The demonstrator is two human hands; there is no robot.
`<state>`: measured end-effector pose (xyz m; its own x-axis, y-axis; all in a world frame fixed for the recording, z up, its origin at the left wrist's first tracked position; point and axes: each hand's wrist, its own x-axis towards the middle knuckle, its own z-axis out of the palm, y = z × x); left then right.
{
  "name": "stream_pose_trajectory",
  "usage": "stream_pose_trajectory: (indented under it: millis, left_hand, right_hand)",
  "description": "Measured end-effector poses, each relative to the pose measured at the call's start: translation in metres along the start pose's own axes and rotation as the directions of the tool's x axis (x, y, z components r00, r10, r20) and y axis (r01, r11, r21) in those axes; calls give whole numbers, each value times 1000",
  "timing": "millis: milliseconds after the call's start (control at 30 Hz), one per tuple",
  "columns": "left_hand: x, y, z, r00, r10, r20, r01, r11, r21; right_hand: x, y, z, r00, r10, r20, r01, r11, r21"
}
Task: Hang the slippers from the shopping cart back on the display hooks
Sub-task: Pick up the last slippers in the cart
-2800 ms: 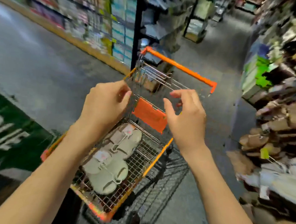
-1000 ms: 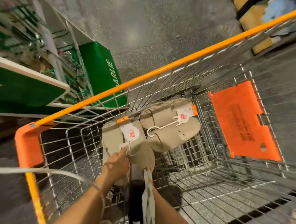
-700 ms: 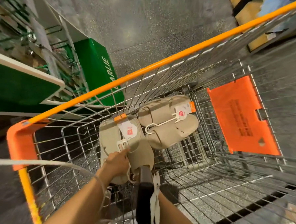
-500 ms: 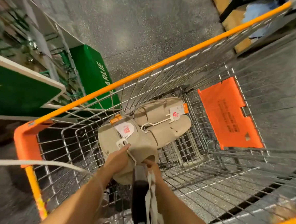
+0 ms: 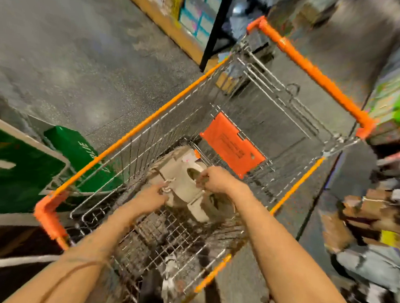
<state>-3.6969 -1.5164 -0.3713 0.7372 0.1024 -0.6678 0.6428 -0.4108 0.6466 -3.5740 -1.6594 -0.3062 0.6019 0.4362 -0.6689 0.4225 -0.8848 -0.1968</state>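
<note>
Both my hands reach down into the wire shopping cart (image 5: 149,134) with its orange rim. My left hand (image 5: 151,198) pinches the white plastic hanger of a beige slipper pair (image 5: 181,185). My right hand (image 5: 216,180) grips the upper edge of the same pair, which is tilted up off the cart floor. A second beige pair (image 5: 171,156) with a white tag lies behind it on the basket bottom. The frame is blurred by motion, so the exact finger positions are unclear.
An orange plastic flap (image 5: 231,146) hangs on the cart's far wall. A green sign board (image 5: 20,165) stands to the left. Slipper display racks (image 5: 376,218) fill the right edge. Grey floor and shelving (image 5: 190,14) lie beyond the cart.
The view has swung up and right. My right hand has come in and taken hold of the near slipper pair, which is now lifted and tilted off the cart floor.
</note>
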Motion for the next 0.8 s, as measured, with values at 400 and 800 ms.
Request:
stream_pose_trajectory:
  millis: [400, 800]
  left_hand:
    - [-133, 227, -16, 400, 916, -36, -764, 355, 539]
    - [-418, 358, 42, -366, 866, 340, -652, -500, 570]
  right_hand:
    - [-268, 3, -145, 737, 113, -666, -69, 993, 91]
    - [-593, -37, -143, 361, 173, -916, -409, 912, 11]
